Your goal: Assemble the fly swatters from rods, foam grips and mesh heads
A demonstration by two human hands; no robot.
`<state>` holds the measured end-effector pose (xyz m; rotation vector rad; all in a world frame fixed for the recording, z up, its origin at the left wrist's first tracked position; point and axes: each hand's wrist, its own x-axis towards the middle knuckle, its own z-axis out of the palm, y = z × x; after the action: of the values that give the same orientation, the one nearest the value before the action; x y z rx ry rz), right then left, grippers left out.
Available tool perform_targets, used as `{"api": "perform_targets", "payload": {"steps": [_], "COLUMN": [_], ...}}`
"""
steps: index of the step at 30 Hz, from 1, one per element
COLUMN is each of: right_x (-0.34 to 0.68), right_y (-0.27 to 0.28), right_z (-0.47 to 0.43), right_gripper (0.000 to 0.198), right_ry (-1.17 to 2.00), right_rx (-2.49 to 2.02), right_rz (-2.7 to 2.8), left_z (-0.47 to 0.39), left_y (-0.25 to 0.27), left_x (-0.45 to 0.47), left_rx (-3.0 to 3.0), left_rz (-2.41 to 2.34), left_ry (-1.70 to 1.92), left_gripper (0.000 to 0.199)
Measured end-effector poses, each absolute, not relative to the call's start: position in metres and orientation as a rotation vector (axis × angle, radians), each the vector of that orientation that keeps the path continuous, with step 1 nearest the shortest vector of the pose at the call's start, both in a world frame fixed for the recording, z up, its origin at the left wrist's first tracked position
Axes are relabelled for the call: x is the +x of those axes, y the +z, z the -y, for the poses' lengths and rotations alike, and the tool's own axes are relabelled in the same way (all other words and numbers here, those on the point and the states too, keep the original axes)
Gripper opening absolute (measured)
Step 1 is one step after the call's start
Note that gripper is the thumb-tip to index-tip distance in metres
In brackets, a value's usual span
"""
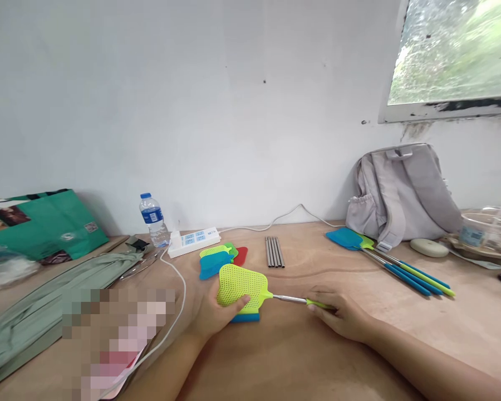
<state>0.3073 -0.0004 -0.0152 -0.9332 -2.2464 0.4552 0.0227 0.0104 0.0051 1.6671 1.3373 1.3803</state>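
Note:
A yellow-green fly swatter (241, 283) lies crosswise between my two hands, its perforated head to the left and a short metal shaft to the right. My left hand (217, 313) grips the head, thumb on top. My right hand (345, 313) is closed around the yellow-green handle, most of which it hides. Below the head shows the edge of a blue piece (247, 318); its full shape is hidden. Beyond my left hand lie loose swatter heads, including a blue one (214, 264) and a red one (241, 255). Several metal tubes (274, 252) lie side by side behind the swatter.
Several long-handled swatters (407, 278) lie at right before a grey backpack (401, 192). A power strip (195, 241), its white cable and a water bottle (153, 218) stand at back left. Left are a green bag (54, 223) and grey-green fabric (62, 295). Plastic cups (490, 231) stand far right.

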Motion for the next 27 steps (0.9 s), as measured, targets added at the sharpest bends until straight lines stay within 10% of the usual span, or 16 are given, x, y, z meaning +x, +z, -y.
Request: {"api": "perform_targets", "payload": {"steps": [27], "right_x": [0.306], "right_y": [-0.017], "right_z": [-0.002], "right_gripper": [0.038], "right_ry": [0.537], "right_rx": [-0.897], "right_rz": [2.284], "left_z": [0.010], "left_y": [0.012], "left_x": [0.037], "left_rx": [1.815], "left_rz": [-1.446], "left_ry": [1.357], "left_gripper": [0.034]}}
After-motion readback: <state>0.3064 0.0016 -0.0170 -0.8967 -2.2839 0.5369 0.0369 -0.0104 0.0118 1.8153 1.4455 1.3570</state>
